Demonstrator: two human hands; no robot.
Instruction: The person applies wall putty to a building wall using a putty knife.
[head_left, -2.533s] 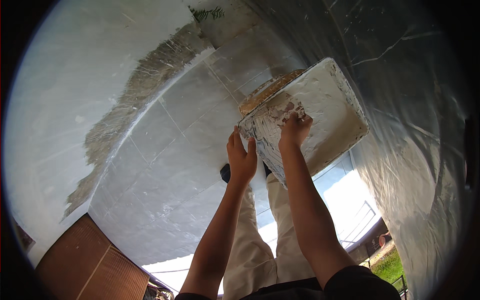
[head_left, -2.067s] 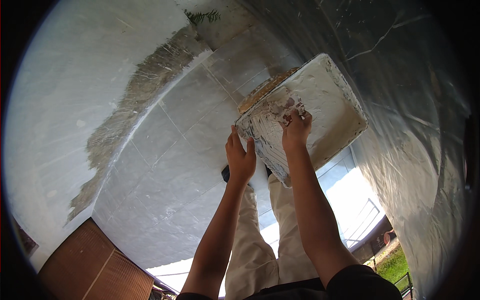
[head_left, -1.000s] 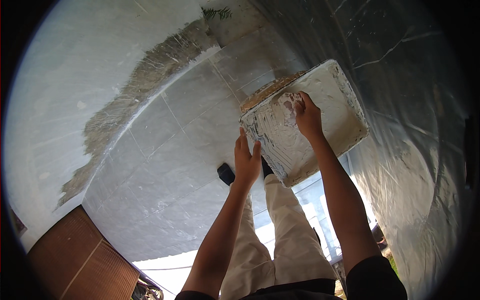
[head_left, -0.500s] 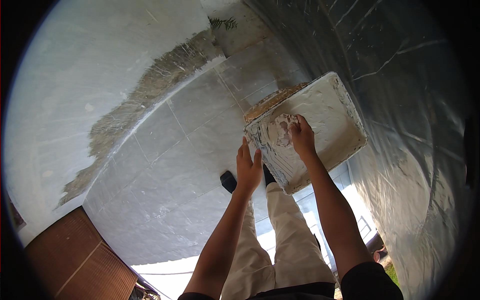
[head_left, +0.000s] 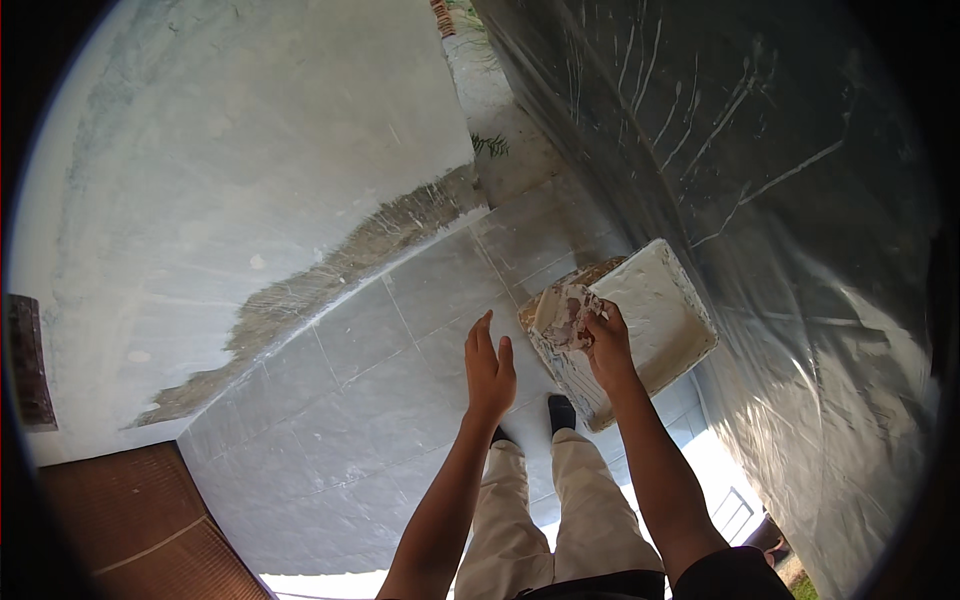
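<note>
My right hand [head_left: 610, 345] grips a flat, squarish piece [head_left: 565, 318] thickly crusted with white and brownish paint; its exact kind is unclear. It is raised over the left part of a paint tray [head_left: 704, 308], which has ridges at one end and holds thick whitish paint. To the left of the tray, my left hand [head_left: 488, 372] is in the air with fingers stretched and thumb up, touching nothing. Under the tray, the edge of a tan, rounded support [head_left: 590, 272] shows; the rest of it is hidden.
A pale wall [head_left: 300, 130] rises on the left, with a rough grey-brown bare strip [head_left: 330, 275] along its foot. Plastic sheeting [head_left: 800, 290] hangs on the right. Grey sheeting or tiles cover the floor [head_left: 350, 400]. A brown corrugated panel [head_left: 150, 520] stands at lower left.
My right hand has lifted the crusted piece up from the paint in the tray. My left hand has come away from the tray's edge. The view has shifted toward the wall.
</note>
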